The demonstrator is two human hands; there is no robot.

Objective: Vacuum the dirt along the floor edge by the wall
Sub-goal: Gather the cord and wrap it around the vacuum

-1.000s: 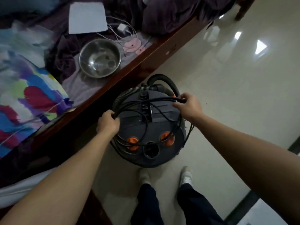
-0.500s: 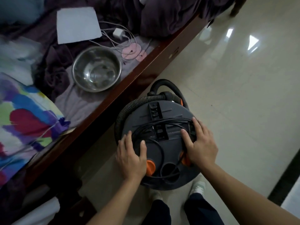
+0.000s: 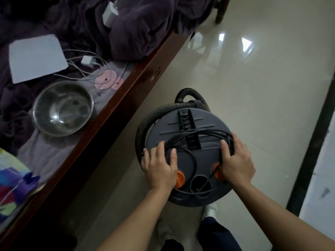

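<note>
A round dark grey canister vacuum [image 3: 188,124] stands on the glossy tiled floor [image 3: 253,87] between the bed and the wall. Its ribbed black hose [image 3: 154,115] curls round the left and far rim. A loose black power cord [image 3: 199,133] lies coiled on the lid, beside two orange caps [image 3: 180,178]. My left hand [image 3: 161,169] lies flat on the lid's near left, fingers spread, touching the cord. My right hand [image 3: 235,160] rests on the near right rim, with its fingers lying over the cord strands.
A dark wooden bed frame [image 3: 126,98] runs diagonally on the left, with a steel bowl [image 3: 62,107], white paper, charger cables and purple bedding on it. A black skirting strip [image 3: 311,142] marks the wall edge at right. My feet [image 3: 211,209] stand just behind the vacuum.
A second ago my hands gripped the cord at the lid's left and right sides. They now lie on the near part of the lid. The vacuum stands a little farther from the bed.
</note>
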